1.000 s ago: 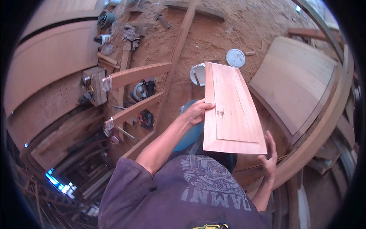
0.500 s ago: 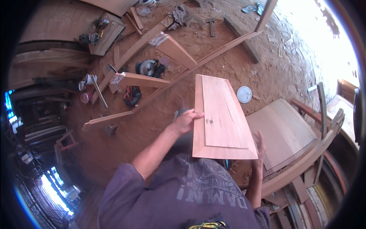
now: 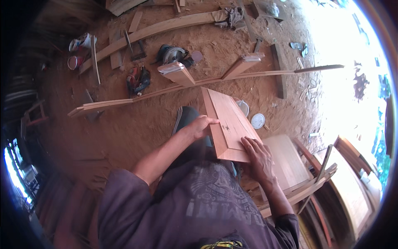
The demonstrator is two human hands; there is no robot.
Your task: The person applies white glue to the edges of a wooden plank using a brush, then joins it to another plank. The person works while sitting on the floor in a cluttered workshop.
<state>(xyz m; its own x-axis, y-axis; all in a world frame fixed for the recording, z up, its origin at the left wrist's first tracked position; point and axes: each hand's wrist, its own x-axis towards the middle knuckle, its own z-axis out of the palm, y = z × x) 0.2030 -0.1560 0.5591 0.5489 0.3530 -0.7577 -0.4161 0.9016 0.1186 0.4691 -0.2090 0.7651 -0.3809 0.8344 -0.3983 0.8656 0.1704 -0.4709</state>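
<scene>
A raised wooden panel [image 3: 232, 124] with bevelled edges and a dark knot mark is held in front of my body, tilted. My left hand [image 3: 200, 126] grips its left edge, thumb on the upper face and fingers hidden underneath. On the near right corner lies my right hand [image 3: 259, 157], its fingers bent over the face and its thumb out of sight. Just beyond the panel, a wooden frame rail [image 3: 166, 90] stretches across the ground, with two short uprights [image 3: 179, 74] whose ends look wrapped in something pale.
A circular saw [image 3: 173, 54] and a red-and-black power tool [image 3: 138, 79] lie past the rail. Beside the panel are a round white lid [image 3: 258, 120] and a wide board [image 3: 286, 159]. A long beam [image 3: 166, 31] crosses the far ground, with buckets [image 3: 75, 62] at its left.
My right hand, blurred beside the panel before, now rests on its near right corner. The panel is tilted more, and the whole view has turned.
</scene>
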